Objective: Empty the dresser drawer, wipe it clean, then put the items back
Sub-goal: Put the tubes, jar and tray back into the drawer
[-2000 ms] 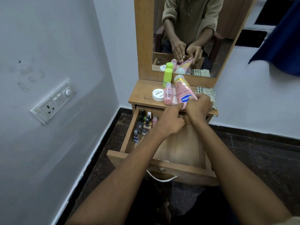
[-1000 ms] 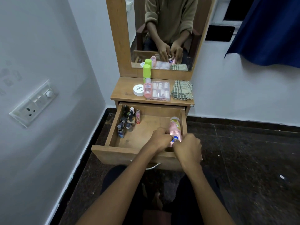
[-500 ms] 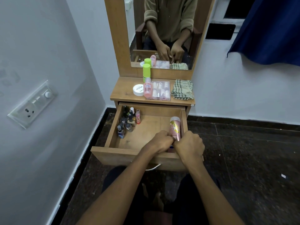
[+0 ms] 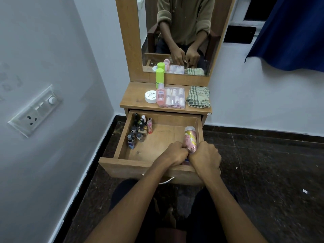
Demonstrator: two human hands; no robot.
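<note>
Left hand (image 4: 176, 154) reaches into the open drawer (image 4: 121, 146), knuckles up, fingers curled on the near end of the pink bottle (image 4: 190, 139); right hand (image 4: 205, 155), likewise knuckles up, grips the same end from the other side. The bottle lies flat along the drawer's right wall, cap pointing away, its near end and both sets of fingertips hidden. Small bottles (image 4: 139, 130) cluster at the far left corner, labels illegible.

White walls (image 4: 254, 95), dark stone floor (image 4: 271, 172), blue curtain (image 4: 289, 32), wall switchboard (image 4: 36, 110).
</note>
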